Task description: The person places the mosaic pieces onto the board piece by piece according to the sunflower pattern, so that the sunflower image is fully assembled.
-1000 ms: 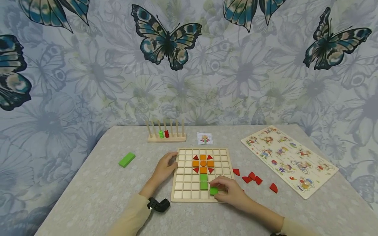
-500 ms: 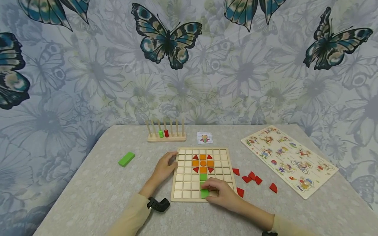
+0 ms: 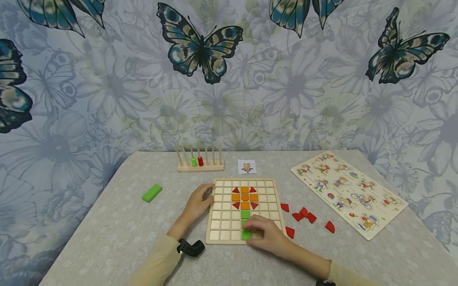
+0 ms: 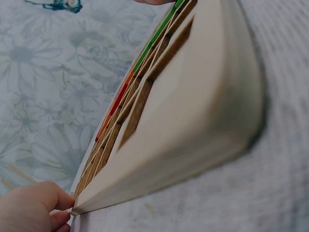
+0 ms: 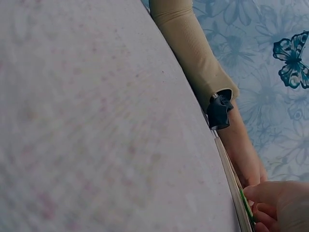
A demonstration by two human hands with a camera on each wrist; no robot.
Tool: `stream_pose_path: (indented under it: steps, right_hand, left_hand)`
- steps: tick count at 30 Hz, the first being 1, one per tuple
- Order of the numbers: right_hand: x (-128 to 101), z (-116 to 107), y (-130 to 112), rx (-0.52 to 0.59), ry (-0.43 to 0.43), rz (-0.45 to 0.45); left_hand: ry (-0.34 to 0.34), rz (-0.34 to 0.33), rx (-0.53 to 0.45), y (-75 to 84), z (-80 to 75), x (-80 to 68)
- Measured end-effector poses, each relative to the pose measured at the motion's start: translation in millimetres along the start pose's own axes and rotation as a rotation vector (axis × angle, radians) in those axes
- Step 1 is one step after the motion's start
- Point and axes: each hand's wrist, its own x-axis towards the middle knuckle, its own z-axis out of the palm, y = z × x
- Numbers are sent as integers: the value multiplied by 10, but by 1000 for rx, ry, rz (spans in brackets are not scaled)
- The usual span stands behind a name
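A wooden grid board (image 3: 223, 222) lies on the table with an orange and red flower pattern (image 3: 245, 197) and a green stem (image 3: 245, 214) set in it. My right hand (image 3: 266, 234) pinches a green square tile (image 3: 246, 235) in the bottom row, right under the stem. The right wrist view shows curled fingers (image 5: 277, 203) at the tile's green edge (image 5: 246, 209). My left hand (image 3: 198, 202) grips the board's left edge near its far corner. In the left wrist view its fingertips (image 4: 43, 205) touch the board (image 4: 203, 111) at that corner.
Several red tiles (image 3: 298, 216) lie right of the board. A picture peg puzzle (image 3: 348, 192) lies further right. A green block (image 3: 152, 193) sits at the left. A peg rack (image 3: 200, 165) and a pattern card (image 3: 247, 167) stand behind the board. The table's edges fall away at both sides.
My right hand has carried the green tile one cell to the left, into the bottom cell under the green stem, and stays on it. The left hand has not moved.
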Motion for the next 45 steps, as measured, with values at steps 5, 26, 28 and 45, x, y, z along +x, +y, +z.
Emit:
stream_pose_path:
  steps: [5,26,28,45]
  right_hand:
    - [-2,6,10,-1,12,-13]
    - [-166,-700,289,-279,375,306]
    - [-187,-751,339,-314,399,344]
    - [-216,-819,446,-325,379,396]
  left_hand:
    - [4,6,9,7,-10,-4]
    - [15,30,12,-16,-3,9]
    - [16,31,10,-19,-4,13]
    - [-19,-16,-6,-4,-9,2]
